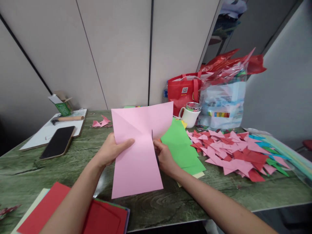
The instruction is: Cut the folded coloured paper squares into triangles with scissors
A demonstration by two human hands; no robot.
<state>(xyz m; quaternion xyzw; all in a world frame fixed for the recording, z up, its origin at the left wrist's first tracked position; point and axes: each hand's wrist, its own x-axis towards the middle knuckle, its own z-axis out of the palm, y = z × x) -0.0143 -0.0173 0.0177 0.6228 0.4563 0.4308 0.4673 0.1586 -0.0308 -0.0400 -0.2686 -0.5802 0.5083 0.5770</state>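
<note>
I hold a creased pink paper sheet point(138, 149) upright above the green table point(170, 204). My left hand point(110, 151) pinches its left edge, thumb on the front. My right hand point(164, 157) is closed at the sheet's right side on dark scissors point(154, 143), whose blade pokes into the pink sheet along a fold. Just right of that hand lies a green sheet point(181, 148) over yellow paper.
A pile of pink, red, green and blue folded triangles point(234, 152) lies at right. Behind stand a white mug point(189, 114), a red bag point(184, 91) and a plastic bag point(223, 100). Left: phone point(58, 142), hammer point(67, 119), small box point(60, 104). Red sheets point(73, 214) near front edge.
</note>
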